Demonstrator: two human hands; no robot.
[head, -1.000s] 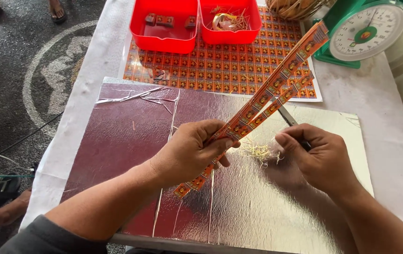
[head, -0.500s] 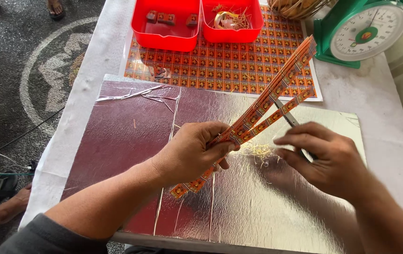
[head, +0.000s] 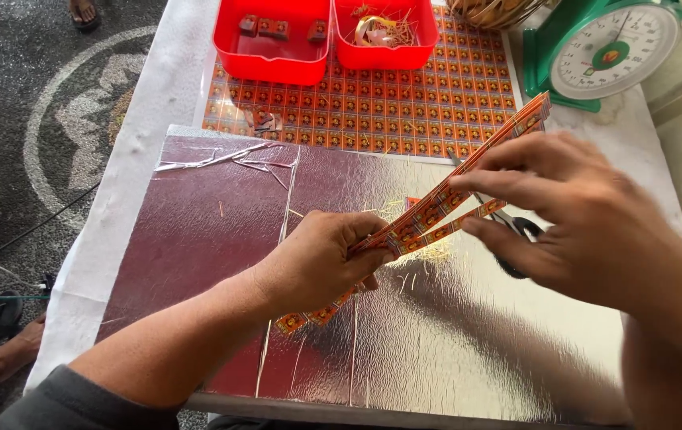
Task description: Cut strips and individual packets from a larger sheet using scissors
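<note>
Pinched in the left hand (head: 321,267) is a bundle of long orange strips (head: 444,203) — grip clamped at their near third, the short ends poking out toward the body, the long ends fanning up and away over the foil sheet (head: 197,263). The right hand (head: 588,215) has its grip half closed, forefinger and thumb touching two of the strips where they part; it clamps nothing that I can see. Scissors (head: 516,231) lie on the foil just under that hand.

To do this well, I judge the left pinch should stay firm and the right fingers slide along one strip only, so the fan does not twist.

Open foil lies to the near right; the tabletop (head: 118,183) edge runs close on the left. Farther off sit the printed sheet (head: 389,111), two red trays (head: 277,60) and a green scale (head: 604,48) — strip tips are near the scale.
</note>
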